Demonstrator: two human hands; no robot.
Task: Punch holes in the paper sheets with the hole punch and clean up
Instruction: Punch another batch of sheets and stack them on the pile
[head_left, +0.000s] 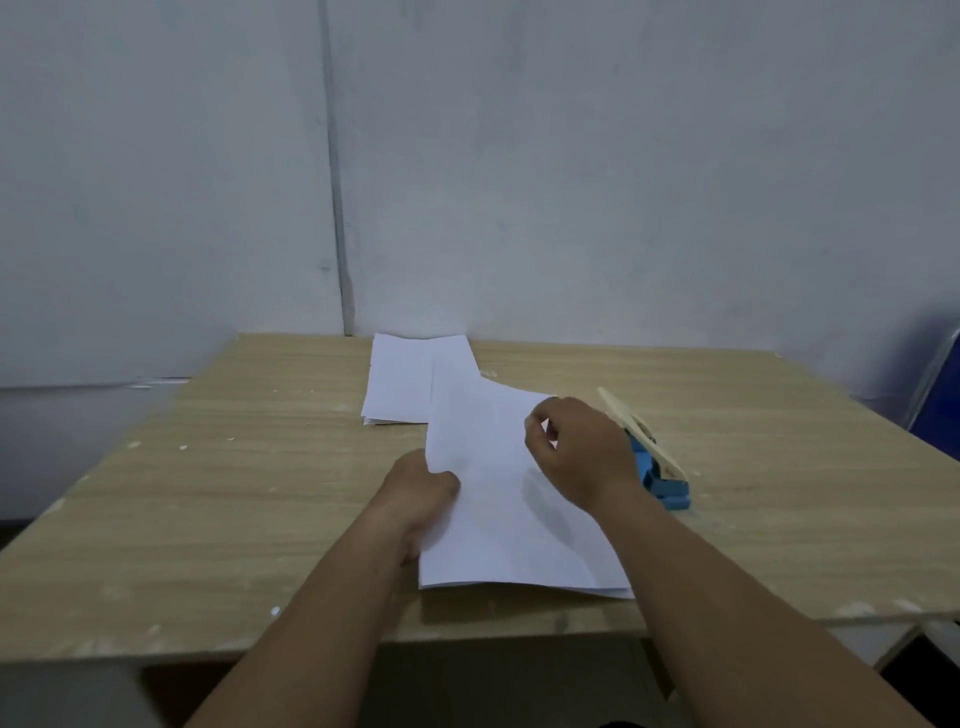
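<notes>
A thin stack of white paper sheets (498, 509) is lifted slightly above the wooden table (234, 493). My left hand (423, 493) grips its left edge. Pinching the sheets' far right edge is my right hand (582, 457). A blue hole punch (662, 480) with a pale lever rests on the table just right of my right hand, partly hidden by it. A second stack of white sheets (400, 384) lies flat at the back of the table by the wall.
A grey wall stands right behind the table. Small white paper bits are scattered over the tabletop (182, 447). A blue object (935, 395) stands beyond the table's right edge.
</notes>
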